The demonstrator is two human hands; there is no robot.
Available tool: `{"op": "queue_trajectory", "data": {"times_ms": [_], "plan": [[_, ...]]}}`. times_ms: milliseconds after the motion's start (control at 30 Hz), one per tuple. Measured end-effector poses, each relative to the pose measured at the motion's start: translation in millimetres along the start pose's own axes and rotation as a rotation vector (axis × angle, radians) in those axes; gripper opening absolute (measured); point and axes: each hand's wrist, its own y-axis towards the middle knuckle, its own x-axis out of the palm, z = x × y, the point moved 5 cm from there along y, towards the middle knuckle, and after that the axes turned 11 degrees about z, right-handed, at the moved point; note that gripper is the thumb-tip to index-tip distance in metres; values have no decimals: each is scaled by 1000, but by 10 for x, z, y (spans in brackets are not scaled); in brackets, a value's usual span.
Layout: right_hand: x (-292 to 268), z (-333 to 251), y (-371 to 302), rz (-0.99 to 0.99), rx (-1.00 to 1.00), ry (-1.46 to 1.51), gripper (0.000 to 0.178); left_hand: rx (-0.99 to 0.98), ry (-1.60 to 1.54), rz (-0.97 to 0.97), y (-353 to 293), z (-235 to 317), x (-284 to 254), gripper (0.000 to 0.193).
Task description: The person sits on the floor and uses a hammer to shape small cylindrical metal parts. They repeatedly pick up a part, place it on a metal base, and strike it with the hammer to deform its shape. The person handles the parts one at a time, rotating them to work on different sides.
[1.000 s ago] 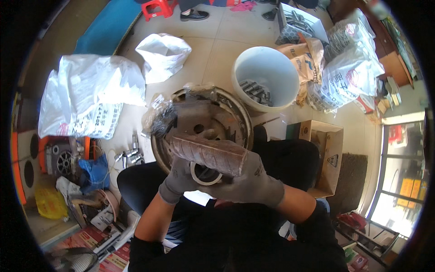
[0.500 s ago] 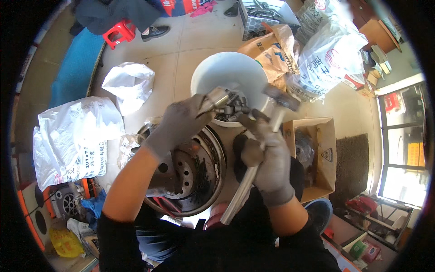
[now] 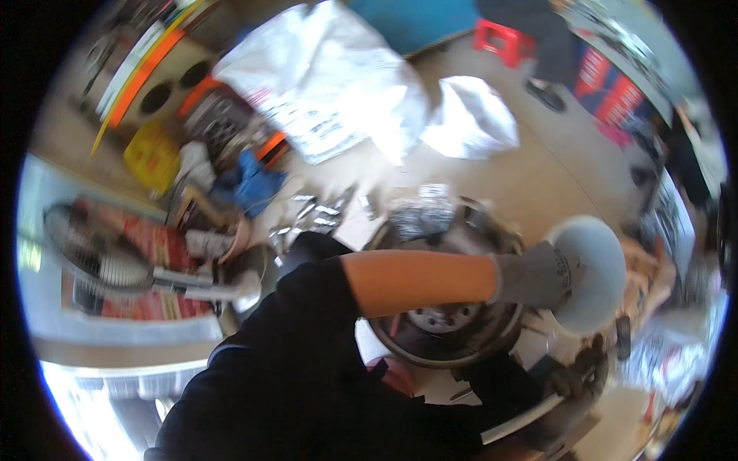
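Note:
My left hand, in a grey glove, reaches into the mouth of a white bucket. Its fingers are blurred, and what they hold, if anything, cannot be made out. Lower down, in shadow, my gloved right hand is closed round a hammer. The dark hammer head juts out beyond that hand, and the pale handle slants toward my lap. Beneath my left forearm lies a dark steel wheel rim, with a clear plastic bag at its far side.
Several metal parts lie on the floor to the left of the rim. White sacks and a white bag stand farther off. A fan is at the left, a red stool at the back, a brown bag beyond the bucket.
The view has swung left, shifting the bucket and rim rightward and blurring the scene. The metal cylinder earlier in my left hand no longer shows. My right hand still grips the hammer.

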Motion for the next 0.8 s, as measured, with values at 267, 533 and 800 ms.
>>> {"op": "queue_trajectory", "data": {"times_ms": [267,533,800], "plan": [[-19,278,377,-185,203,-44,42,-1193,-74,1048,-4203,-984,-2274,22],[282,608,172,-138,591,-227,69,-1903,154,405,-7547,-1525,-523,56],[-365,-36,274,-41,559,-393,57,-1809,305,328,-7429,-3163,-543,56]]}}
